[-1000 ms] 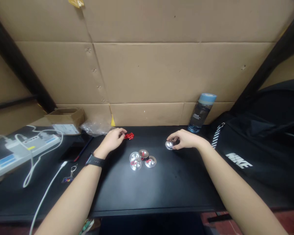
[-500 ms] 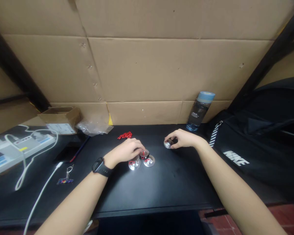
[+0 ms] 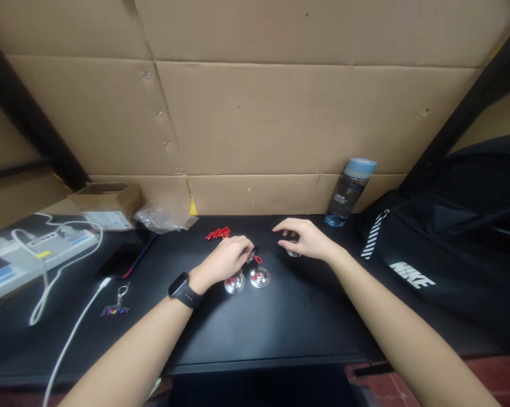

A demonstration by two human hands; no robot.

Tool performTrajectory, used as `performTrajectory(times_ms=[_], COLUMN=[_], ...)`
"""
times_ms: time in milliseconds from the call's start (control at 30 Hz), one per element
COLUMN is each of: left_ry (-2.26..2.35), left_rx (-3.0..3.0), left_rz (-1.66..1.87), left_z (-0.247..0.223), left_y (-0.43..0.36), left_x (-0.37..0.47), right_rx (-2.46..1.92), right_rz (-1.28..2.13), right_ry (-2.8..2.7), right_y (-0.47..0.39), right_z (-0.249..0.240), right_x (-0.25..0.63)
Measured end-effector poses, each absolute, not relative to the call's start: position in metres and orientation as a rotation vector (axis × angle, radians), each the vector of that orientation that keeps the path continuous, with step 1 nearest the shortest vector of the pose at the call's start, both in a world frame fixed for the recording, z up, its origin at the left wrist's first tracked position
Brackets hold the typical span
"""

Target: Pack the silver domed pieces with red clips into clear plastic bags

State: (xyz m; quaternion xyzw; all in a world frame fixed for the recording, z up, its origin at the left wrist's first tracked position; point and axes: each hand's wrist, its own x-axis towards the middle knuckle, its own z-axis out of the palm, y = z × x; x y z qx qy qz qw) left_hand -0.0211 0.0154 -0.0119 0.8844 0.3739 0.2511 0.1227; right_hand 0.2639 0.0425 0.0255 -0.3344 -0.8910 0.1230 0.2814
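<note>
My left hand (image 3: 229,257) pinches a small silver finger cymbal (image 3: 251,255) by its edge, tilted up, with a red cord loop (image 3: 258,259) hanging from it. Just below lie two more finger cymbals on the black table: one (image 3: 260,277) in plain view, the other (image 3: 234,283) partly under my left hand. To the right, my right hand (image 3: 303,237) has its thumb and fingers apart. Under its palm rests another finger cymbal (image 3: 293,254), mostly hidden by the hand.
A bundle of red cord (image 3: 218,233) lies behind my left hand. Left are a power strip (image 3: 47,249), phone (image 3: 121,260), keychain (image 3: 116,310), cardboard box (image 3: 106,198) and plastic bag (image 3: 164,217). Right stand a water bottle (image 3: 349,192) and black bag (image 3: 445,271).
My left hand has lifted one finger cymbal off the others and tilted it upright. My right hand has let go of its cymbal, opened and shifted slightly left.
</note>
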Motion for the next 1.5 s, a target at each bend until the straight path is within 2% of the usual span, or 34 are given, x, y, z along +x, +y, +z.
performTrajectory(times_ms=[167,467,633,867,1100,1267,1500], left_ry=[1.048,1.106,1.109,1.262,1.755,2.175,2.335], left_rx=[2.426,1.914,1.981,2.21,2.286,2.246,2.164], left_rz=[0.912,0.931,0.893,0.856,0.902,0.812,0.631], left_z=[-0.008,-0.014,-0.015,-0.01,-0.011,-0.004,-0.011], left_y=[0.014,0.008,0.003,0.005,0.034,0.047,0.049], left_x=[-0.018,-0.001,0.002,-0.004,-0.043,-0.084,-0.095], right_rx=[-0.653,-0.675,-0.679,-0.788,-0.85,-0.952,-1.127], right_rz=[0.402,0.369,0.427,0.304,0.229,0.158,0.17], right_ry=[-2.397,-2.265,-2.292,-2.341,-2.258,-2.212,-2.326], right_y=[0.02,0.011,0.012,0.013,0.029,0.04,0.064], right_z=[0.018,0.007,0.007,0.009,0.018,0.024,0.022], right_x=[0.232,0.212,0.214,0.219,0.239,0.254,0.287])
